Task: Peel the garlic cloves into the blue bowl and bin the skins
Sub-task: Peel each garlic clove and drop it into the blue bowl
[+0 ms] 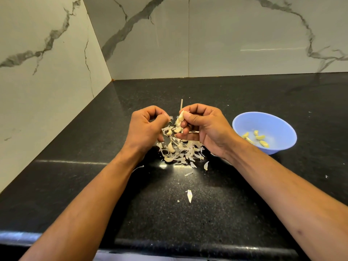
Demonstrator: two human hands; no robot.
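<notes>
Two hands are met mid-frame: a garlic clove (181, 116) is pinched in the right hand (202, 129), a papery skin shred (170, 118) in the left hand (146, 129). Peeling appears underway; next, a drop into the glossy blue bowl (282, 127) at right. Dry curled skins (180, 149) are heaped below on speckled black counter (94, 166).

The scene is seen from a single head-worn camera, aimed forward and down over the desk (244, 194) toward the marble wall corner (111, 78). The near desk edge is taken in at the bottom, with wide-angle curvature.
</notes>
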